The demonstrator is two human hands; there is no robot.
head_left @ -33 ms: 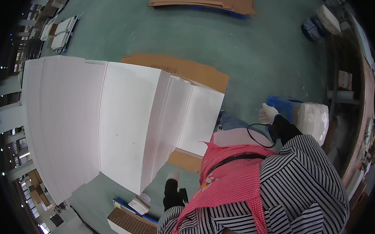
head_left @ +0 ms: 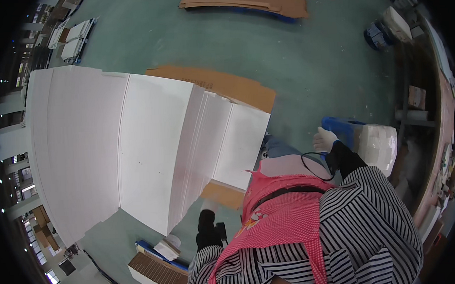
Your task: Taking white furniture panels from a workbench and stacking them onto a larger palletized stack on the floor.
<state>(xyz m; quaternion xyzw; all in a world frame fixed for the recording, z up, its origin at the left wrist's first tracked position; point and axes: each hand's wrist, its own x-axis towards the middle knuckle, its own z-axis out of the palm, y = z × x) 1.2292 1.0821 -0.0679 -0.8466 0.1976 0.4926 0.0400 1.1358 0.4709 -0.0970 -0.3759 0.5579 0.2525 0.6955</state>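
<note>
My right hand (head_left: 325, 139), in a pale glove, hangs at my right side with its fingers curled in and no object showing in them. Just beyond it stands a blue plastic object (head_left: 342, 129), with a white wrapped bundle (head_left: 377, 146) beside it. My left hand (head_left: 209, 205) is low by the near corner of the stacks, smeared and pale, so its fingers do not show. Ahead and to the left are tall stacks of white panels (head_left: 154, 145), with a lower stack of white panels (head_left: 242, 141) nearest my legs.
Brown cardboard (head_left: 256, 92) sticks out under the panels. A flat cardboard pile (head_left: 244, 1) lies at the far side on the green floor. A workbench (head_left: 436, 163) runs along the right, near a dark blue bucket (head_left: 378, 36). Brown strips (head_left: 159, 272) fill a white box behind left.
The view has shifted very slightly, moving the panels a little left in the picture. My left hand has moved slightly; my right hand keeps its curled pose.
</note>
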